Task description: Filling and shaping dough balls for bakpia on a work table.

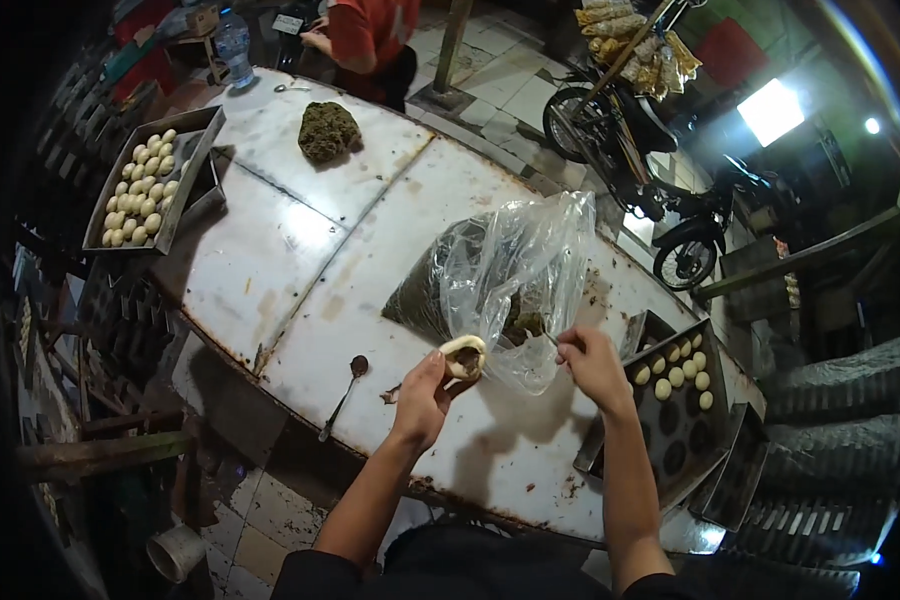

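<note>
My left hand (425, 400) holds an opened piece of pale dough (466, 348) with dark filling in its hollow. Just right of it, my right hand (588, 365) grips a thin metal utensil (554, 338) at the mouth of a clear plastic bag (495, 255), which has a dark greenish-brown mass inside. The utensil's far end is hidden by the bag. A spoon (342, 395) with brown stuff on it lies left of my left hand. Beside my right arm, a metal tray (610, 450) holds several pale dough balls (676, 376).
On the stained white table (260, 285) are a second tray (205, 130) of dough balls, a dark lump (327, 130) and a water bottle (234, 48). A person in red (360, 35) is beyond it. Motorbikes (695, 255) stand to the right; a bucket (175, 550) sits at lower left.
</note>
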Tool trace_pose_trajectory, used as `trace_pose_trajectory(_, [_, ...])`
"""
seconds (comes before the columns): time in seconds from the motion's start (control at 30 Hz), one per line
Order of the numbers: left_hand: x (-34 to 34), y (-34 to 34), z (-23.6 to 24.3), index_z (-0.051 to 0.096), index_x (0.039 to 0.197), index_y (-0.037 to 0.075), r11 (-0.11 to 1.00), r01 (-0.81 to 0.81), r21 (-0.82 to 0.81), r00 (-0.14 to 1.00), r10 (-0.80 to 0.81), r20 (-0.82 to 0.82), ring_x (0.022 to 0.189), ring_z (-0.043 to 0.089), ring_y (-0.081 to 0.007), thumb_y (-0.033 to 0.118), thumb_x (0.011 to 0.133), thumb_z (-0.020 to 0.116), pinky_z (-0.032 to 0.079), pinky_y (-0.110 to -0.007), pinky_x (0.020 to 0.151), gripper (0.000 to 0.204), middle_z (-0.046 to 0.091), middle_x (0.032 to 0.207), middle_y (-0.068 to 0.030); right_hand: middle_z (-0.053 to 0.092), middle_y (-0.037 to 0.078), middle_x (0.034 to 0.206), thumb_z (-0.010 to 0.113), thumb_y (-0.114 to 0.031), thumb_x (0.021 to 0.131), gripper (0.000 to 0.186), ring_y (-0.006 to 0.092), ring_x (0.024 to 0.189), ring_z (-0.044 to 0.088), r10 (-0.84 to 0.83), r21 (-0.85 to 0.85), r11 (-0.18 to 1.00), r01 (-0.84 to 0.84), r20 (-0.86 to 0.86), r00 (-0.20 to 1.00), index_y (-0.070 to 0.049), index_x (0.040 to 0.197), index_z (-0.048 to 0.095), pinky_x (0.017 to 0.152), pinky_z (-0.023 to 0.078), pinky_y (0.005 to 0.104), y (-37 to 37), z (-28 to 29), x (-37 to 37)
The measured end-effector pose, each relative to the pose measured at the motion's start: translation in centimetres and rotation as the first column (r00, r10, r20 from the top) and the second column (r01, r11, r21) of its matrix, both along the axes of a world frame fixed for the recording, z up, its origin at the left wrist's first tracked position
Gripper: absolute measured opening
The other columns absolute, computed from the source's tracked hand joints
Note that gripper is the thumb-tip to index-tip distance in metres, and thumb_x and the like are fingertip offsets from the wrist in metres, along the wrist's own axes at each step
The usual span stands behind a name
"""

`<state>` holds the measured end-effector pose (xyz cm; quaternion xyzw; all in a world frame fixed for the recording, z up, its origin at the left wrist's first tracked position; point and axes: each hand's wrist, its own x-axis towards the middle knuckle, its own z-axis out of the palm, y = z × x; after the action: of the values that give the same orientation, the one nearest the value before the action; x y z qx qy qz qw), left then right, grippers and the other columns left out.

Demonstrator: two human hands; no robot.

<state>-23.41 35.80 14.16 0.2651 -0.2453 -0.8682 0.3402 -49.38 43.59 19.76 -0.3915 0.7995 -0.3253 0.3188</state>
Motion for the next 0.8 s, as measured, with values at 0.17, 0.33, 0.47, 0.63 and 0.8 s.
trace_pose_trajectory(0.17, [-2.5, 4.2, 0.9, 0.056, 0.132, -0.006, 0.954, 0.033, 0.297, 0.999, -0.030, -0.014, 0.113, 0.067, -0.0268, 0.028, 0.112, 0.038, 0.055, -0.043, 0.100, 0.043, 0.066, 0.126, -0.0180, 0.068, 0.004, 0.086, 0.066, 0.003, 0.093, 0.001, 0.0112, 0.073, 0.060, -0.142, -0.110, 0.977, 0.181, 0.292, 0.946, 0.002, 0.093, 0.066, 0.068, 0.051, 0.0252, 6.4, 0.6, 7.8])
trace_pose_trajectory(0.33, [-1.3, 8.6, -0.7, 0.057, 0.128, -0.007, 0.934, -0.027, 0.356, 0.998, 0.048, -0.051, 0.112, 0.068, -0.0298, 0.029, 0.112, 0.038, 0.056, -0.043, 0.099, 0.044, 0.066, 0.124, -0.0204, 0.068, 0.007, 0.087, 0.067, 0.014, 0.087, 0.013, 0.0132, 0.083, 0.065, -0.095, -0.496, 0.856, 0.148, 0.129, 0.987, 0.003, 0.093, 0.066, 0.073, 0.055, 0.0271, 11.2, -6.6, 11.3])
trace_pose_trajectory(0.47, [2.6, 14.2, -5.6, 0.055, 0.131, -0.004, 0.835, -0.389, 0.389, 0.921, 0.362, 0.144, 0.117, 0.064, -0.0309, 0.034, 0.112, 0.039, 0.053, -0.042, 0.102, 0.045, 0.066, 0.125, -0.0175, 0.071, 0.014, 0.085, 0.069, 0.014, 0.082, 0.011, 0.0191, 0.077, 0.067, 0.027, -0.438, 0.898, 0.046, 0.159, 0.987, 0.005, 0.087, 0.067, 0.071, 0.054, 0.0307, 16.5, -9.0, 11.3])
trace_pose_trajectory(0.63, [5.7, 19.9, -4.7, 0.048, 0.138, -0.006, 0.830, -0.501, 0.244, 0.864, 0.498, 0.079, 0.122, 0.061, -0.0339, 0.029, 0.111, 0.041, 0.049, -0.049, 0.112, 0.044, 0.059, 0.134, -0.0213, 0.065, 0.018, 0.105, 0.066, -0.001, 0.088, 0.012, 0.0344, 0.096, 0.060, 0.038, -0.256, 0.954, -0.153, -0.403, 0.914, 0.000, 0.098, 0.071, 0.086, 0.051, 0.0429, 20.1, -13.4, 6.9])
trace_pose_trajectory(0.8, [5.2, 27.0, 5.7, 0.043, 0.146, -0.002, 0.964, -0.266, -0.029, 0.961, 0.267, 0.067, 0.121, 0.063, -0.0236, 0.002, 0.101, 0.059, 0.054, -0.042, 0.106, 0.048, 0.059, 0.133, -0.0127, 0.059, 0.014, 0.136, 0.078, -0.014, 0.084, 0.043, 0.0297, 0.129, 0.053, 0.422, -0.414, 0.872, -0.260, 0.370, 0.828, -0.005, 0.125, 0.070, 0.108, 0.040, 0.0401, 20.8, -4.0, 8.1])
